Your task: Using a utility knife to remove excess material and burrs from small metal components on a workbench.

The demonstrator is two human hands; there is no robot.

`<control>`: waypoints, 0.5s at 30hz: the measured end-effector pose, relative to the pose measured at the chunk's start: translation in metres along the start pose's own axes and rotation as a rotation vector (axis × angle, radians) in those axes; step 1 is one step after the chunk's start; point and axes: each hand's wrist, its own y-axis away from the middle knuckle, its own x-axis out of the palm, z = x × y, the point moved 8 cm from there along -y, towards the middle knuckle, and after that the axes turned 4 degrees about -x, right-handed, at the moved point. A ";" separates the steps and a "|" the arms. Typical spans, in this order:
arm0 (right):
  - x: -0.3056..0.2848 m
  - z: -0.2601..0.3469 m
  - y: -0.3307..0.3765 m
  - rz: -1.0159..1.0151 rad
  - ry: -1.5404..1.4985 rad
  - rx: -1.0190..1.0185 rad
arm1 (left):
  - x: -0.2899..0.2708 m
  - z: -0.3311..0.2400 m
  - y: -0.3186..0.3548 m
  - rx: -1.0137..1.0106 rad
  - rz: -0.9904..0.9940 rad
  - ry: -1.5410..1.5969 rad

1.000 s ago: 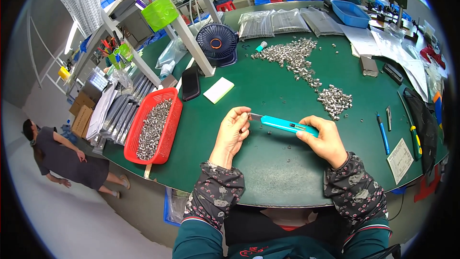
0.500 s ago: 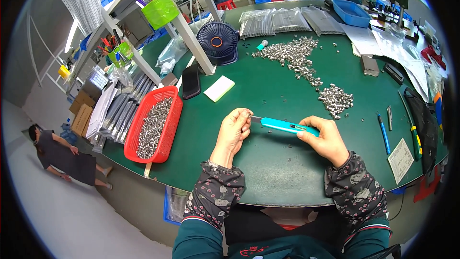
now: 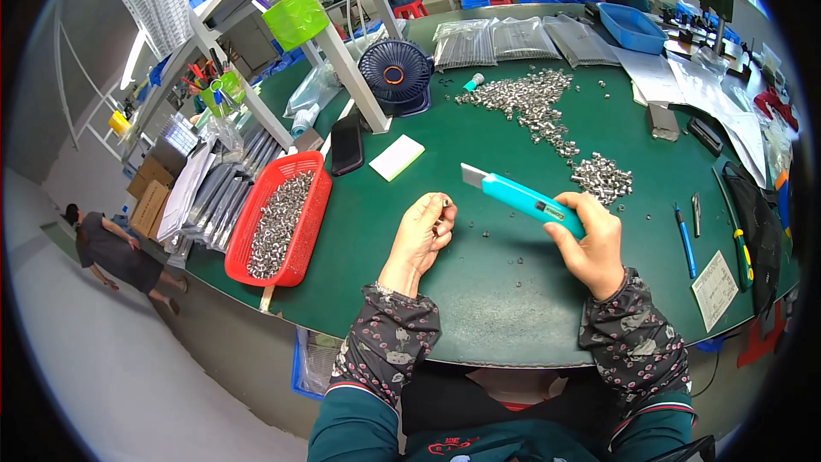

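Observation:
My right hand (image 3: 588, 244) grips a turquoise utility knife (image 3: 532, 202), its blade out and tilted up to the left, apart from my left hand. Between the thumb and fingertips of my left hand (image 3: 421, 233) is a small metal ring-like part (image 3: 445, 203), mostly covered by the fingers. Both hands are above the green table (image 3: 487, 325). Beyond them lie a large heap of small metal parts (image 3: 534, 103) and a smaller pile (image 3: 602, 176). A red plastic basket (image 3: 318, 218) full of similar metal parts stands to the left.
A dark blue fan (image 3: 395, 73), a black phone (image 3: 346, 144) and a pale notepad (image 3: 397, 157) are at the back left. On the right lie a blue pen (image 3: 685, 239), a paper slip (image 3: 714, 289) and a yellow-green handled tool (image 3: 742, 255). A person (image 3: 120, 252) walks on the floor at left.
The knife blade has moved up and away from the part in my left hand, and the knife now tilts more steeply. My left hand has barely moved. The person at left has shifted.

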 end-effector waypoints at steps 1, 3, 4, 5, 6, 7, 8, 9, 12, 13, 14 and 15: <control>0.002 0.000 0.000 0.015 0.012 0.010 | 0.001 -0.002 0.001 0.019 0.013 0.013; 0.006 0.003 0.000 0.032 0.006 0.006 | 0.000 -0.010 0.003 0.054 -0.025 -0.027; 0.007 0.006 -0.001 0.049 0.034 -0.007 | -0.001 -0.016 0.005 0.084 -0.056 -0.065; 0.008 0.009 -0.001 0.065 0.061 -0.022 | -0.003 -0.017 0.007 0.105 -0.089 -0.031; 0.005 0.009 -0.001 0.045 0.065 -0.029 | -0.006 -0.017 0.005 0.114 -0.081 0.015; 0.004 0.008 0.000 0.034 0.065 -0.024 | -0.007 -0.023 0.006 0.146 -0.124 -0.004; 0.003 0.006 -0.001 0.023 0.063 -0.018 | -0.008 -0.033 0.007 0.177 -0.166 -0.023; 0.001 0.005 0.000 0.026 0.065 -0.003 | -0.009 -0.049 0.013 0.209 -0.216 -0.042; 0.002 0.008 0.000 0.065 0.048 0.010 | -0.033 -0.115 0.038 0.380 -0.370 -0.131; 0.004 0.007 0.001 0.067 0.043 0.013 | -0.046 -0.135 0.046 0.434 -0.428 -0.153; 0.006 0.010 0.000 0.072 0.037 0.001 | -0.065 -0.157 0.058 0.516 -0.561 -0.201; 0.008 0.012 0.000 0.078 0.027 -0.011 | -0.081 -0.175 0.072 0.576 -0.654 -0.270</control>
